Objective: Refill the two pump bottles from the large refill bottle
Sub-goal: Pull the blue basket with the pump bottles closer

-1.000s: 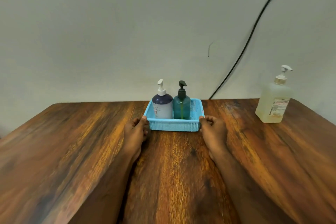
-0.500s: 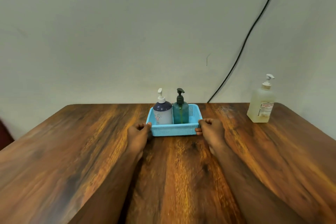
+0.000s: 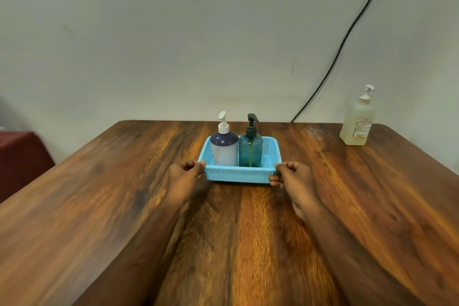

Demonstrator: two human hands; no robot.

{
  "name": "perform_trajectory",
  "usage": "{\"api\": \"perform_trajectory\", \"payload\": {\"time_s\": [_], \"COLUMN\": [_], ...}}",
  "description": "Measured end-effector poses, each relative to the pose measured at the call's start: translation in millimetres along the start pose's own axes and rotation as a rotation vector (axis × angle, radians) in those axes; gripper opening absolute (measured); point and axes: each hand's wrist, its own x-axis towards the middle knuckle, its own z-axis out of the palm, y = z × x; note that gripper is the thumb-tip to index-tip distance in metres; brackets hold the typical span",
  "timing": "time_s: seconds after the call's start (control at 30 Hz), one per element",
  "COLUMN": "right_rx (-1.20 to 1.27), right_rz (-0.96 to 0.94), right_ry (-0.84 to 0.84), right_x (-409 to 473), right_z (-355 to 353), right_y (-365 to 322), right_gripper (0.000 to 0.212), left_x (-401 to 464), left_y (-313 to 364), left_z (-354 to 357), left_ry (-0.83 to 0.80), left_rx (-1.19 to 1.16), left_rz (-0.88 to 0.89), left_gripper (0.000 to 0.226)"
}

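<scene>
Both hands grip the blue basket (image 3: 239,174), left hand (image 3: 185,176) pinching its near-left corner, right hand (image 3: 293,176) its near-right, with the two pump bottles (image 3: 224,148) upright inside. Refilling looks not yet begun: the refill bottle (image 3: 357,122) stands capped at the far right of the wooden tabletop (image 3: 99,206), by a pale wall with a black cable (image 3: 347,32).
</scene>
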Motion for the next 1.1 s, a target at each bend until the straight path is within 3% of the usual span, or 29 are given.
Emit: {"api": "perform_trajectory", "payload": {"time_s": [0.87, 1.1], "right_rx": [-0.010, -0.022], "right_rz": [0.000, 0.033], "right_ry": [-0.078, -0.093], "right_x": [-119.6, -116.2], "right_z": [-21.3, -22.7], "right_y": [22.0, 21.2], "right_gripper": [0.008, 0.012], "left_x": [-92.8, -106.3], "left_y": [-28.2, -15.9], "left_z": [-72.1, -69.7], "left_ry": [-0.095, -0.065], "left_rx": [-0.066, 0.110], "left_rz": [-0.064, 0.034], "left_gripper": [0.024, 0.019]}}
